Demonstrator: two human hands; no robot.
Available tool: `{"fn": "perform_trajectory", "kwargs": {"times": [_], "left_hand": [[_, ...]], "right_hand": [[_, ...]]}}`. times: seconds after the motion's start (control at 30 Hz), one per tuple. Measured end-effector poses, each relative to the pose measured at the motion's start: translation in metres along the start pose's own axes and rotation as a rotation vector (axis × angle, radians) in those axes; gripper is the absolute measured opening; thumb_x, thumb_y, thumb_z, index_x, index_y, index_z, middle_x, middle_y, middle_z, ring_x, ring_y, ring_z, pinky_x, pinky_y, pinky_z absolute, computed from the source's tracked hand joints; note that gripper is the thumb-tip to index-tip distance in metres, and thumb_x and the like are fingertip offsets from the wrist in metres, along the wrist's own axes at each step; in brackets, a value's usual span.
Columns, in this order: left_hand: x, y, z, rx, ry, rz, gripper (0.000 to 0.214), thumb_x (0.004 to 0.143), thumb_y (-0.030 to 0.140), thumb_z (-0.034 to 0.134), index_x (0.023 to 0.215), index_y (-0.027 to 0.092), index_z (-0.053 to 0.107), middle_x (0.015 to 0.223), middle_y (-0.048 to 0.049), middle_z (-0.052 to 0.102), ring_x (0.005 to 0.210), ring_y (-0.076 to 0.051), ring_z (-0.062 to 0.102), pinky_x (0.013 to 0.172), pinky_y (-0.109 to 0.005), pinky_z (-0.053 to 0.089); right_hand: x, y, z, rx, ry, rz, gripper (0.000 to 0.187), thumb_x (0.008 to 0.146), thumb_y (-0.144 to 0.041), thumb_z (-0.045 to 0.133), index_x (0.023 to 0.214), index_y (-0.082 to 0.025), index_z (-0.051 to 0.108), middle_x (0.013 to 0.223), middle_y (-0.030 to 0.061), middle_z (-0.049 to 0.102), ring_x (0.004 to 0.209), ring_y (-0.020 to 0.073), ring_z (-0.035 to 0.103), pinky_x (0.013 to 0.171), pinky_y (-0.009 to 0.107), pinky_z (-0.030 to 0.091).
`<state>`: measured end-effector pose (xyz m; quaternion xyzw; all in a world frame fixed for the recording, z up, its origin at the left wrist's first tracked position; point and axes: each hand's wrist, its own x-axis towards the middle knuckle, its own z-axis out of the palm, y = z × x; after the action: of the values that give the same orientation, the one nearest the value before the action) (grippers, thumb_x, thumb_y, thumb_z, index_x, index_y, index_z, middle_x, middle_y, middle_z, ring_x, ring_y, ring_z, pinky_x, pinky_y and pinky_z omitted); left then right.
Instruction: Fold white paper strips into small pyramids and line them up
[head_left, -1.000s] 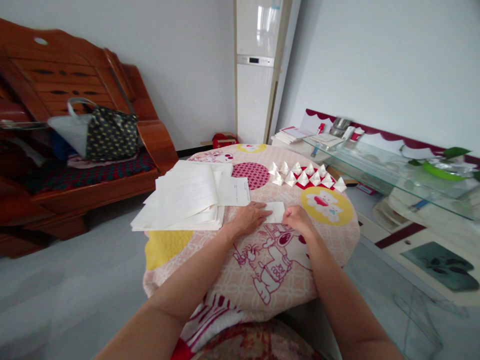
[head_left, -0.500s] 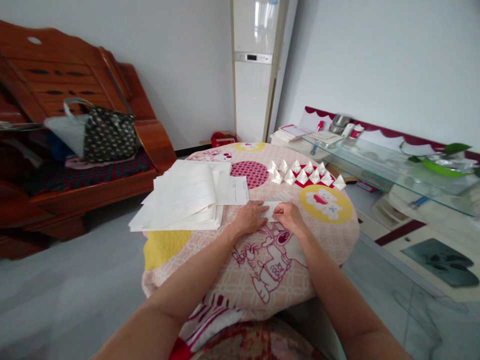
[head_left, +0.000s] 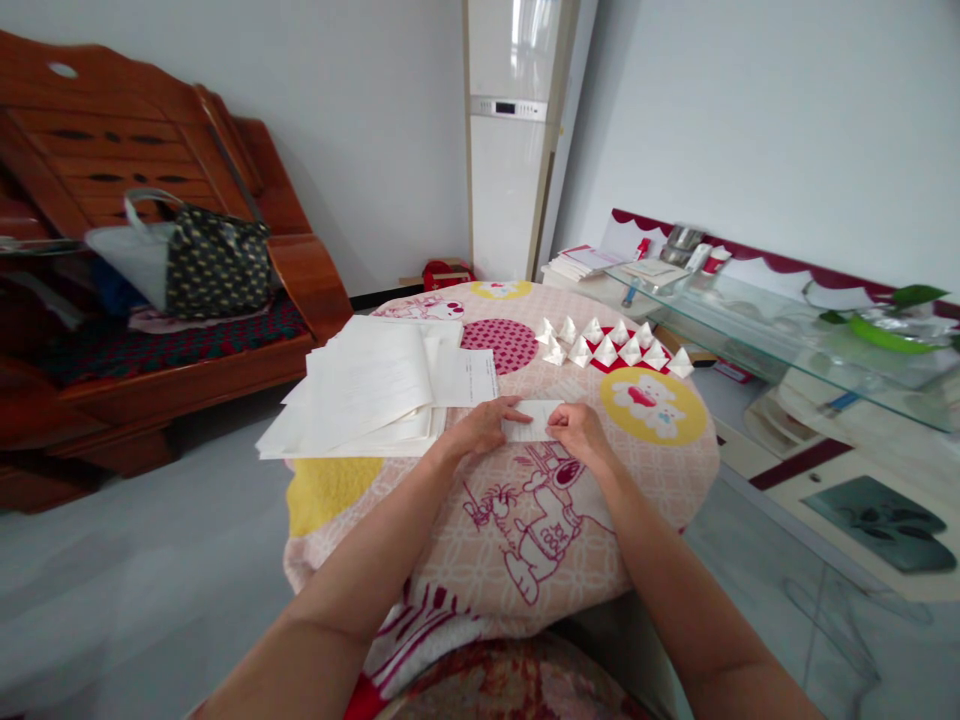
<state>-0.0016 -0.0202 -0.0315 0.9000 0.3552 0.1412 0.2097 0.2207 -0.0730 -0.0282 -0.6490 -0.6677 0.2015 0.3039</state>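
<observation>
A small white piece of paper (head_left: pixel 531 424) lies flat on the cloth-covered table in front of me. My left hand (head_left: pixel 484 426) rests at its left edge, fingers stretched out and touching it. At the paper's right edge, my right hand (head_left: pixel 577 430) is closed, thumb and fingers pinching that side. To the left is a loose stack of white paper sheets (head_left: pixel 367 390), some with printed lines. Several folded white paper shapes with pointed tops (head_left: pixel 605 350) stand in two rows beyond my right hand, some over a red patch.
The round table has a pink patterned tablecloth (head_left: pixel 465 560). To the right is a glass-topped cabinet (head_left: pixel 780 350) with a green bowl (head_left: pixel 896 335). A wooden bench (head_left: pixel 292 260) holding bags stands at left, and a tall white air conditioner (head_left: pixel 508 180) behind.
My left hand has slid left across the paper, so more of its surface shows. My right hand stays at the right edge.
</observation>
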Motion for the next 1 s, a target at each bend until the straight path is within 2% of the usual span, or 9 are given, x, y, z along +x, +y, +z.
{"fn": "perform_trajectory", "kwargs": {"times": [0.1, 0.2, 0.3, 0.37, 0.53, 0.7, 0.8, 1.0], "left_hand": [[-0.002, -0.004, -0.004, 0.022, 0.041, 0.012, 0.066, 0.072, -0.003, 0.052, 0.127, 0.027, 0.072, 0.147, -0.0034, 0.059, 0.131, -0.022, 0.059, 0.112, -0.037, 0.049], [-0.003, 0.002, -0.008, 0.122, 0.226, -0.154, 0.053, 0.082, 0.002, 0.05, 0.124, 0.023, 0.073, 0.133, -0.0061, 0.069, 0.122, -0.021, 0.065, 0.11, -0.036, 0.051], [-0.005, 0.009, -0.012, 0.233, 0.235, -0.331, 0.043, 0.089, 0.014, 0.054, 0.127, 0.024, 0.071, 0.124, -0.0069, 0.073, 0.11, -0.025, 0.07, 0.101, -0.038, 0.056], [-0.008, 0.01, -0.015, 0.296, 0.201, -0.383, 0.04, 0.092, 0.018, 0.054, 0.127, 0.024, 0.071, 0.121, -0.0073, 0.074, 0.108, -0.025, 0.07, 0.097, -0.038, 0.057], [-0.007, 0.002, -0.013, 0.368, 0.222, -0.345, 0.038, 0.096, 0.019, 0.049, 0.129, 0.023, 0.067, 0.123, -0.0067, 0.072, 0.114, -0.023, 0.066, 0.097, -0.032, 0.054], [-0.001, -0.006, -0.009, 0.331, 0.229, -0.248, 0.037, 0.095, 0.014, 0.047, 0.125, 0.018, 0.068, 0.126, -0.0094, 0.07, 0.113, -0.021, 0.066, 0.103, -0.033, 0.051], [-0.001, -0.008, -0.008, 0.322, 0.228, -0.229, 0.037, 0.094, 0.012, 0.048, 0.122, 0.018, 0.071, 0.125, -0.0097, 0.07, 0.113, -0.022, 0.066, 0.105, -0.036, 0.051], [0.0, -0.007, -0.006, 0.294, 0.248, -0.199, 0.041, 0.095, 0.013, 0.045, 0.121, 0.025, 0.075, 0.136, -0.0059, 0.066, 0.12, -0.021, 0.063, 0.108, -0.035, 0.051]], "right_hand": [[-0.001, 0.0, 0.001, -0.027, -0.009, -0.01, 0.01, 0.073, -0.01, 0.067, 0.071, -0.017, 0.073, 0.069, 0.002, 0.072, 0.064, 0.0149, 0.064, 0.062, 0.023, 0.043], [-0.005, -0.003, 0.001, -0.101, -0.007, -0.019, 0.009, 0.076, -0.01, 0.067, 0.078, -0.017, 0.073, 0.074, 0.003, 0.073, 0.07, 0.0163, 0.066, 0.065, 0.025, 0.044], [-0.012, -0.01, 0.001, -0.238, 0.0, -0.078, 0.009, 0.081, -0.013, 0.07, 0.088, -0.016, 0.074, 0.084, 0.0059, 0.074, 0.079, 0.0185, 0.066, 0.072, 0.027, 0.044], [-0.018, -0.017, 0.0, -0.335, -0.009, -0.162, 0.012, 0.083, -0.014, 0.071, 0.095, -0.016, 0.073, 0.094, 0.008, 0.073, 0.087, 0.0196, 0.065, 0.077, 0.027, 0.044], [-0.027, -0.033, -0.001, -0.561, -0.141, -0.334, 0.01, 0.092, -0.018, 0.064, 0.099, -0.016, 0.071, 0.102, 0.0107, 0.068, 0.095, 0.0217, 0.061, 0.079, 0.028, 0.043], [-0.03, -0.04, 0.008, -0.715, -0.197, -0.429, 0.027, 0.101, -0.014, 0.044, 0.103, -0.015, 0.07, 0.102, 0.0138, 0.066, 0.096, 0.0245, 0.058, 0.077, 0.032, 0.042], [-0.03, -0.042, 0.014, -0.746, -0.193, -0.442, 0.029, 0.101, -0.013, 0.041, 0.106, -0.014, 0.07, 0.103, 0.0154, 0.066, 0.097, 0.0257, 0.057, 0.077, 0.033, 0.042], [-0.028, -0.044, 0.014, -0.703, -0.132, -0.362, 0.027, 0.096, -0.011, 0.045, 0.101, -0.014, 0.072, 0.103, 0.0163, 0.066, 0.098, 0.0266, 0.058, 0.077, 0.033, 0.043]]}}
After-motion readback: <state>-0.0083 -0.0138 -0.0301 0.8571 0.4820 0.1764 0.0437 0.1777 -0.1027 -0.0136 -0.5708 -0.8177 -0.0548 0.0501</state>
